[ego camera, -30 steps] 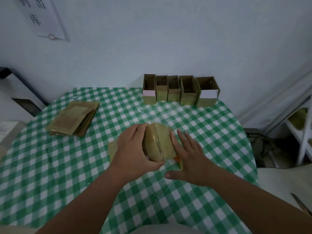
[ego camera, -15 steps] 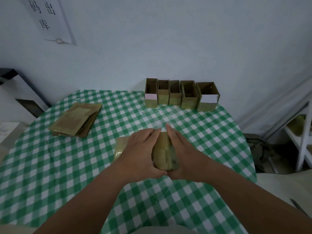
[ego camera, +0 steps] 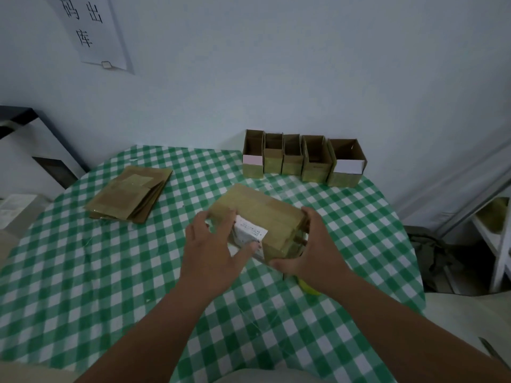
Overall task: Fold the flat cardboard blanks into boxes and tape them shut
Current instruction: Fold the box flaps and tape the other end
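Note:
A brown cardboard box [ego camera: 260, 214] with a white label on its near side lies on its side at the middle of the green checked table [ego camera: 83, 272]. My left hand [ego camera: 213, 250] holds its left end, fingers curled over the top edge and thumb on the label. My right hand [ego camera: 312, 250] grips its right end, thumb under the near corner. A yellow tape dispenser [ego camera: 309, 287] shows partly beneath my right wrist. A stack of flat cardboard blanks [ego camera: 130, 194] lies at the far left of the table.
Several open-topped folded boxes [ego camera: 301, 158] stand in a row at the table's far edge by the wall. A white shelf [ego camera: 497, 239] and a dark bag [ego camera: 434, 258] are off the table's right side. A dark cabinet [ego camera: 33, 150] is at the left.
The box has been turned from standing narrow between my palms to lying on its side, label facing me. Both hands have shifted to its ends, and my view has tipped up slightly.

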